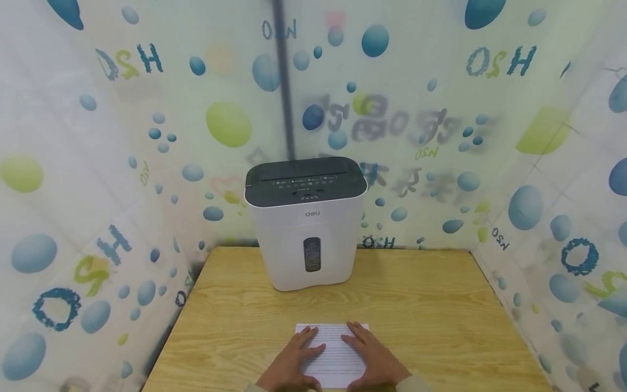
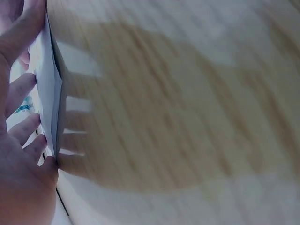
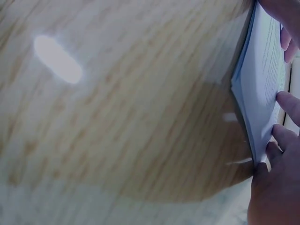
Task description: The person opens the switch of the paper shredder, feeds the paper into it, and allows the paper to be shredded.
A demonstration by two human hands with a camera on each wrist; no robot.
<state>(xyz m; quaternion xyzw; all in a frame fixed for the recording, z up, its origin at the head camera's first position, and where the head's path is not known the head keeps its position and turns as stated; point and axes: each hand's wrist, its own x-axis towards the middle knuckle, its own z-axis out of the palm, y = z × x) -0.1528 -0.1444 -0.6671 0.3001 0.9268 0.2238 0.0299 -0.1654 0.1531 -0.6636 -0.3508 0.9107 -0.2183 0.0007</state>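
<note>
A small stack of printed paper (image 1: 338,351) lies on the table near the front, its lines of text facing up. On its left side rests my left hand (image 1: 293,362), fingers spread over the sheets and pointing away from me. My right hand (image 1: 377,362) mirrors it along the right side. The left wrist view shows the near edge of the paper (image 2: 49,89), slightly bowed, with fingertips on top and at the edge. From the right wrist, several layers show along the edge of the paper (image 3: 248,93), and the little finger sits at its corner.
Behind the paper, a white paper shredder (image 1: 289,245) with a dark top and small front window stands on the wood-grain table (image 1: 431,305). Patterned curtains (image 1: 416,65) with blue and green dots enclose the table at the back and both sides.
</note>
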